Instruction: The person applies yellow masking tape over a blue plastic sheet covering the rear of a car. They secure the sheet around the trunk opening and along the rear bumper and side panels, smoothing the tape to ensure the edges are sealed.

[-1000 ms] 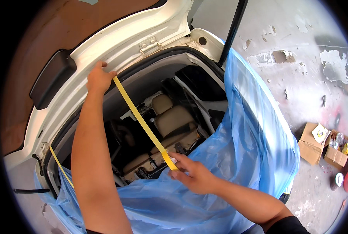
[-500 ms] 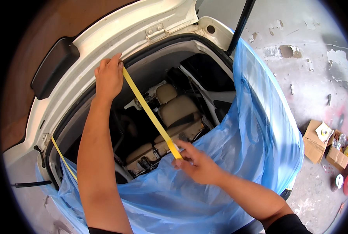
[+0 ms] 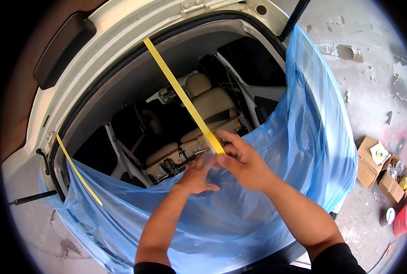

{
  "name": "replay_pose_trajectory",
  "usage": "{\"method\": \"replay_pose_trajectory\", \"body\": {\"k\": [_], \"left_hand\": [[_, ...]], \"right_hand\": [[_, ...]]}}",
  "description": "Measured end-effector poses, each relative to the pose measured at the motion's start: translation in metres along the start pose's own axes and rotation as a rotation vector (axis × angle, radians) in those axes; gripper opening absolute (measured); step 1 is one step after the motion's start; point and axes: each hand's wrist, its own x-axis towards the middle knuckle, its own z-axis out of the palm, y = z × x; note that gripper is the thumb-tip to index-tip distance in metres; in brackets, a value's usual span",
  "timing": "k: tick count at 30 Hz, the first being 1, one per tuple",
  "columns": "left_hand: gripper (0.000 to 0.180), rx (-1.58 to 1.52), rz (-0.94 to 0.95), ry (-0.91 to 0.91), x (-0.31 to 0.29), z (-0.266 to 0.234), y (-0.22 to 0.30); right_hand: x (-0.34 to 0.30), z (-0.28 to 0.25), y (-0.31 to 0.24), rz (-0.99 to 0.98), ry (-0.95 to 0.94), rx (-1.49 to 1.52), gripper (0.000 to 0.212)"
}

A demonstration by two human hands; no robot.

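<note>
A strip of yellow masking tape runs taut from the top edge of a white car's open rear hatchway down to my right hand. That hand is closed on the tape's lower end; whether a roll sits there is hidden by the fingers. My left hand is close beside it, fingers and thumb apart, over the upper edge of a blue plastic sheet. The sheet hangs across the lower hatchway and its right side. Another yellow tape strip runs from the left side of the frame onto the sheet.
Inside the car are beige seats. A raised tailgate with a dark part is at upper left, and a black strut at upper right. On the floor to the right are cardboard boxes, a can and a red bucket.
My left hand has left the tape's top end and come down beside my right hand. The tape's upper end stays on the frame. The view has shifted, and the hatchway appears higher.
</note>
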Motion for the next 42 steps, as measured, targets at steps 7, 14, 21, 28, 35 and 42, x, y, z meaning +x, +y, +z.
{"method": "replay_pose_trajectory", "body": {"k": [7, 14, 21, 28, 35, 42], "left_hand": [[0.032, -0.400, -0.290, 0.131, 0.058, 0.061, -0.061], [0.016, -1.053, -0.194, 0.337, 0.065, -0.072, -0.061], [0.017, -0.948, -0.151, 0.462, 0.051, -0.201, -0.037], [0.018, -0.865, -0.138, 0.451, 0.042, -0.241, -0.028], [0.022, -1.019, -0.162, 0.479, 0.039, -0.250, -0.008], [0.020, -1.177, -0.146, 0.451, 0.041, -0.255, -0.005]], "right_hand": [[-0.001, 0.002, 0.001, -0.029, 0.017, -0.081, 0.052], [-0.005, 0.010, -0.006, 0.000, 0.025, -0.051, 0.051], [-0.006, 0.018, -0.003, 0.049, 0.005, 0.000, 0.051], [-0.010, 0.030, -0.001, 0.027, -0.058, 0.061, 0.051], [-0.010, 0.031, -0.005, 0.107, -0.110, 0.061, 0.056], [-0.011, 0.017, -0.004, 0.267, -0.128, 0.080, 0.053]]}}
